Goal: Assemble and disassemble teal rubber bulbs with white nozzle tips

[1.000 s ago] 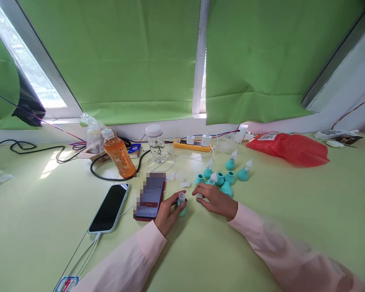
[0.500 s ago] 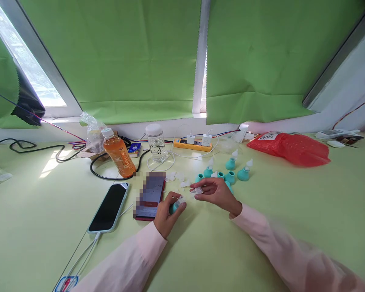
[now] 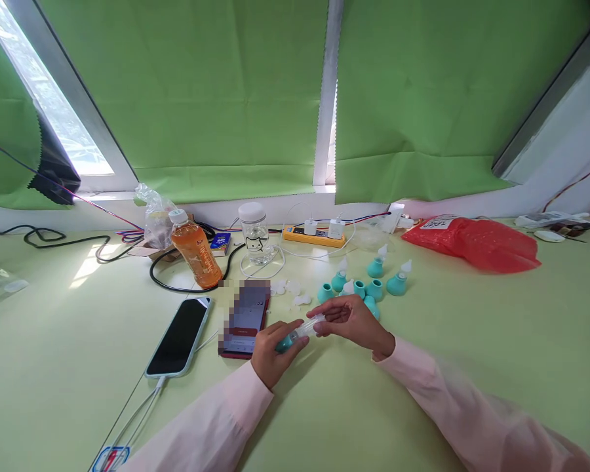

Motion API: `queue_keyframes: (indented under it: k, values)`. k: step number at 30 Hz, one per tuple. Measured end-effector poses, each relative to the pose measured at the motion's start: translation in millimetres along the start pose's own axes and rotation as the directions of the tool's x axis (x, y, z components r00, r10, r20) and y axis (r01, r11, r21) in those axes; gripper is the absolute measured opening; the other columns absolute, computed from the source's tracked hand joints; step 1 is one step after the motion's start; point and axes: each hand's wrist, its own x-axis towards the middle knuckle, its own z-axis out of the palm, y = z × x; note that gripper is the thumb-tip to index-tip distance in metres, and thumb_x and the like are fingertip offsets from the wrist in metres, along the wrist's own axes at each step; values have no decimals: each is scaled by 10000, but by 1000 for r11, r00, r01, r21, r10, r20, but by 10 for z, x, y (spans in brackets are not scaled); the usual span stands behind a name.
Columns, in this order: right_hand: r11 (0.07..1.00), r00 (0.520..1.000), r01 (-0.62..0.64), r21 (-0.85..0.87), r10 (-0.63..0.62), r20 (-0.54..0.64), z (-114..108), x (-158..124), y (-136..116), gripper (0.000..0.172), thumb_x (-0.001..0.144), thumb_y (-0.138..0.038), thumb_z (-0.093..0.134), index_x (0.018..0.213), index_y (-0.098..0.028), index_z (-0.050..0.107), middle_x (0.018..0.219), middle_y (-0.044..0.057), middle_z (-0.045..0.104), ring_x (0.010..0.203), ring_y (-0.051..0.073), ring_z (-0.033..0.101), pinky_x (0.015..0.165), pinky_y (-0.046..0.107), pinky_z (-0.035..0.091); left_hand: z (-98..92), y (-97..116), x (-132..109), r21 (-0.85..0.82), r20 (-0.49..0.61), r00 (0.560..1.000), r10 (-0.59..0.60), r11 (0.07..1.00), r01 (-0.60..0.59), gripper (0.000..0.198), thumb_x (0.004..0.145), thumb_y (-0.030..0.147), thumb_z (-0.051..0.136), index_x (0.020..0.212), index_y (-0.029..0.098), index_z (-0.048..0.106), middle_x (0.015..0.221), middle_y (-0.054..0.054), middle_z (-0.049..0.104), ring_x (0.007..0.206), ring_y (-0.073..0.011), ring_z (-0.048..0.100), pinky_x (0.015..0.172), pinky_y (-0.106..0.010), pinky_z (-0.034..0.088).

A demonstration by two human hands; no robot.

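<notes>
Together, the left hand [image 3: 270,347] grips a teal bulb [image 3: 286,341]. The right hand [image 3: 354,321] pinches a clear tip [image 3: 311,325] against it above the table [image 3: 423,380]

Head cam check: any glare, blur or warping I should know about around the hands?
Head view: window blown out at left, sun patch on the table; wide-angle bending at the edges; right sleeve smeared; one phone screen pixelated; both hands sharp.
</notes>
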Motion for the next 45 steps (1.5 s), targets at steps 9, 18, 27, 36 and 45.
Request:
queue_keyframes:
  k: [9, 18, 27, 36, 45]
  values:
    - [579, 920, 341, -741, -369, 134, -55, 85, 228, 114, 705, -140, 518, 803, -153, 576, 803, 59, 622, 712, 156, 573, 660, 284, 458, -31, 57, 15, -59, -184, 961, -207, 978, 200, 238, 740, 318, 510, 901, 147, 549, 807, -43, 615, 713, -145, 553, 655, -237, 424]
    - [338, 922, 316, -887, -330, 203, 117, 322, 483, 140, 797, -154, 402, 836, -121, 532, 987, 128, 548, 940, 207, 500, 778, 334, 411, -25, 14, 34, -174, -221, 942, -253, 960, 218, 229, 738, 311, 509, 895, 145, 528, 805, -29, 591, 739, -140, 535, 672, -223, 407]
    - [127, 989, 136, -982, -72, 128, 243, 609, 184, 281, 629, 63, 423, 804, -110, 558, 816, 148, 591, 784, 241, 545, 603, 300, 432, -29, 10, 39, -140, -194, 947, -257, 963, 232, 243, 742, 327, 500, 894, 139, 528, 745, -21, 578, 675, -134, 515, 624, -227, 396]
    - [266, 977, 168, -949, -176, 123, 104, 449, 92, 169, 756, -103, 421, 771, -123, 588, 763, 103, 611, 753, 194, 573, 648, 280, 426, -4, 9, 32, -139, -163, 953, -254, 962, 233, 241, 733, 320, 513, 887, 138, 553, 738, -22, 596, 654, -131, 528, 603, -219, 405]
    - [946, 983, 148, -289, -108, 148, -87, 242, -162, 189, 659, -287, 583, 728, -120, 640, 576, 26, 616, 522, 118, 574, 533, 237, 485, 5, 30, 5, -100, -82, 976, -203, 976, 195, 261, 716, 316, 541, 901, 140, 596, 820, -52, 641, 704, -163, 570, 652, -258, 435]
